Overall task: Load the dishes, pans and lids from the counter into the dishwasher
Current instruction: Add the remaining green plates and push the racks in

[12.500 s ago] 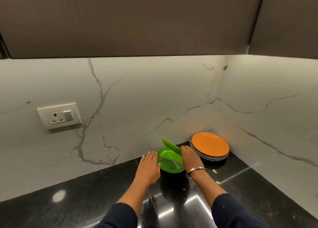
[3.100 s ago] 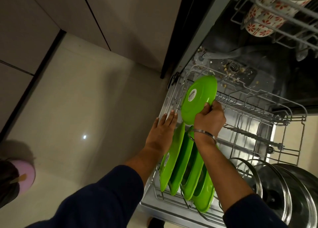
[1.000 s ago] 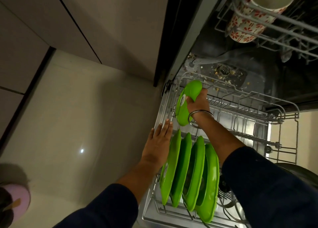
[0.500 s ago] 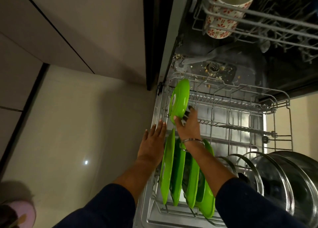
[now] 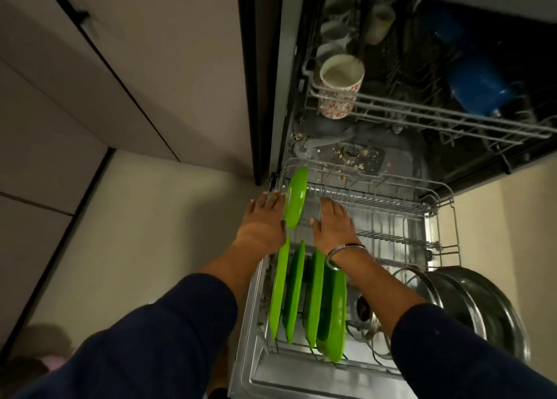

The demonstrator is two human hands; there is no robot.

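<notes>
A small green plate [image 5: 296, 198] stands on edge at the far left of the pulled-out lower rack [image 5: 391, 218] of the open dishwasher. My left hand [image 5: 265, 221] lies flat with straight fingers against the plate's left side, at the rack's left rim. My right hand [image 5: 333, 222] is open on the plate's right, fingers straight over the rack wires; contact with the plate is unclear. Several larger green plates [image 5: 301, 290] stand upright in a row nearer to me. Steel lids and pans [image 5: 470, 302] stand at the rack's right.
The upper rack [image 5: 422, 112] holds a flowered mug [image 5: 339, 86] and a blue cup [image 5: 479, 86]. Food bits lie round the tub's filter [image 5: 349, 153]. Beige cabinet fronts [image 5: 105, 67] and pale floor tiles [image 5: 150, 233] lie to the left.
My right hand let go of the small green plate, which now stands in the rack. Both hands now lie open on either side of it. The view tilted up.
</notes>
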